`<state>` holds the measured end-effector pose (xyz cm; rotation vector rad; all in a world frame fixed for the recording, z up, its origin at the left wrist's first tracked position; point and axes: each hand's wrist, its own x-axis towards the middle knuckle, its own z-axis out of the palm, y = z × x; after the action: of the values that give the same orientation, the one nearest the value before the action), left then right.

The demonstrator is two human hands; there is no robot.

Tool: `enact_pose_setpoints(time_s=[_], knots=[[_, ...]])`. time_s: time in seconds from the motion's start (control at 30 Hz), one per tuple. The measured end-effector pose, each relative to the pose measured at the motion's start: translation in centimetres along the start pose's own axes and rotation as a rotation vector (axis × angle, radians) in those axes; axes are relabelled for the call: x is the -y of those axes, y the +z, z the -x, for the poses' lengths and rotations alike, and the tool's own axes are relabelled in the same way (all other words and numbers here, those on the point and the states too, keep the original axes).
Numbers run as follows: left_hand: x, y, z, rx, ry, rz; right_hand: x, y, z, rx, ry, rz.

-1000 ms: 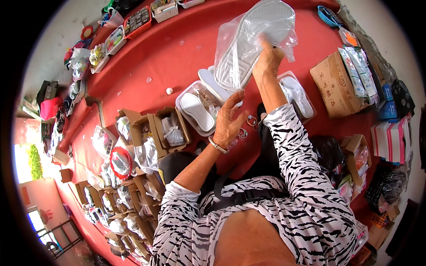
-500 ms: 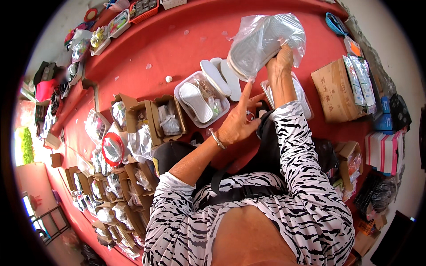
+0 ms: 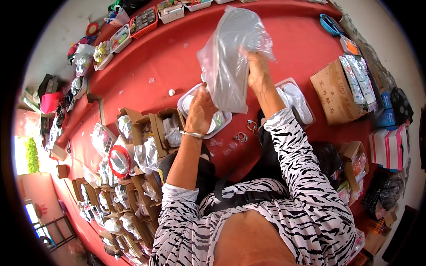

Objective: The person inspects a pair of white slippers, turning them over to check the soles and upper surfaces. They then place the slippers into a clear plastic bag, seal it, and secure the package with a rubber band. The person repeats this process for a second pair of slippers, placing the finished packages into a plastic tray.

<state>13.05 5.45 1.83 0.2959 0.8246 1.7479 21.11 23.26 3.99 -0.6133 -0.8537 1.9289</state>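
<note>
My right hand (image 3: 258, 71) is closed on the right edge of a clear plastic bag (image 3: 228, 57), held raised above the red floor. Inside the bag shows a pale, flat, sole-shaped thing, blurred by the plastic. At the bag's lower left edge is my left hand (image 3: 200, 113), its fingers stretched upward against or just beside the plastic; contact is hard to tell. Partly hidden behind the left hand and the bag is a white plastic tub (image 3: 227, 119) holding white sole-shaped pieces. Right of the bag lies a shallow tray (image 3: 309, 124) with white pieces in clear wrap.
Small ring-shaped metal things (image 3: 241, 137) lie on the red floor between my knees. Cardboard boxes (image 3: 156, 128) with bagged goods crowd the left. A large carton (image 3: 336, 93) stands right, near a striped stack (image 3: 387, 150). Baskets and tubs, including a red basket (image 3: 144, 27), line the far ledge.
The bag has swung left and tipped more upright, my right hand moving left with it. My left hand has shifted left and turned its fingers up, uncovering the small metal things.
</note>
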Motion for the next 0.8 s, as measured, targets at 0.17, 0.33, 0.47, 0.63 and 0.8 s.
enact_pose_setpoints(time_s=[0.17,0.33,0.47,0.63,0.8], knots=[[1.5,-0.2,-0.7,-0.137,-0.089,0.022,-1.7,0.6,0.9,0.075,0.076,0.138],[1.7,-0.4,-0.7,-0.148,-0.053,0.032,-0.4,-0.2,0.7,0.127,0.138,0.401],[1.3,-1.4,-1.2,-0.108,0.021,0.027,0.0,-0.7,0.4,0.017,0.03,0.508],[1.5,-1.7,-2.0,-0.086,0.148,-0.101,-0.6,1.0,1.9,0.049,-0.108,0.719],[1.8,-0.4,-1.5,-0.12,0.175,-0.25,-1.4,1.3,1.7,0.158,-0.417,1.08]])
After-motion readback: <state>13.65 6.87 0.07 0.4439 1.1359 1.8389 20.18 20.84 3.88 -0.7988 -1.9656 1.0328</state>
